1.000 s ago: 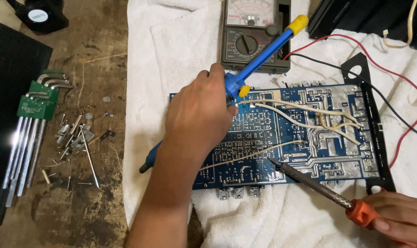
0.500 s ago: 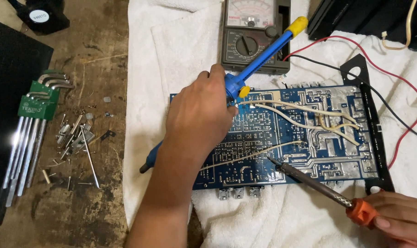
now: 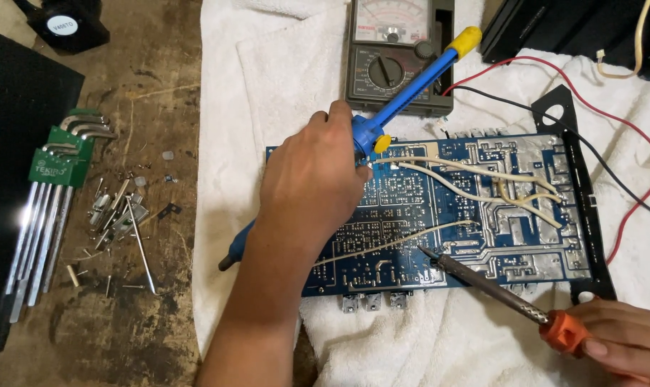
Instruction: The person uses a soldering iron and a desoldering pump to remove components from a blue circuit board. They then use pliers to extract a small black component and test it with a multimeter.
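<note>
Gripping two tools over one glossy blue circuit board (image 3: 439,215).
Left hand (image 3: 314,183) is wrapped around the plastic desoldering pump (image 3: 403,93); right hand (image 3: 626,340) is pinching the metal-tipped soldering iron (image 3: 497,290).

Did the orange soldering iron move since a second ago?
No. The soldering iron in the right hand keeps its tip at the same spot near the lower edge of the blue circuit board.
</note>
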